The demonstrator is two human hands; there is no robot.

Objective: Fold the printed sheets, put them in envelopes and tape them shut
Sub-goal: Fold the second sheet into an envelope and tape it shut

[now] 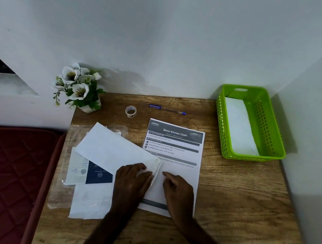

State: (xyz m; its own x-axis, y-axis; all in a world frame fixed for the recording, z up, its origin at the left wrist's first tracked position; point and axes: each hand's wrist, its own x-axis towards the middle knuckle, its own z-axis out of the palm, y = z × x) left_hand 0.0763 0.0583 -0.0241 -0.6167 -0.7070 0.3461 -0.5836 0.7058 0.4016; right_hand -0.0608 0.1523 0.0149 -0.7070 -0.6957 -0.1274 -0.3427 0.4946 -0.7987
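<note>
White wall behind, wood-grain desk point(228, 193) up front, and both hands are down on the paperwork. The envelope point(115, 148) lies slantwise, its long axis running from far-left toward near-right, open end at the hands. Left hand point(131, 181) curls its fingers round that end; right hand point(178, 194) has its fingers bent, seemingly pinching something white at the mouth, though I can't tell exactly what. Beneath lies a printed sheet point(175, 144), flat, heading pointing away toward the wall. This is light, floppy stuff that creases and skids easily, so hold the envelope by its mouth edges. Tape roll point(130, 111) waits beyond, near a pen point(167, 109); a green basket point(255, 153) sits far right.
</note>
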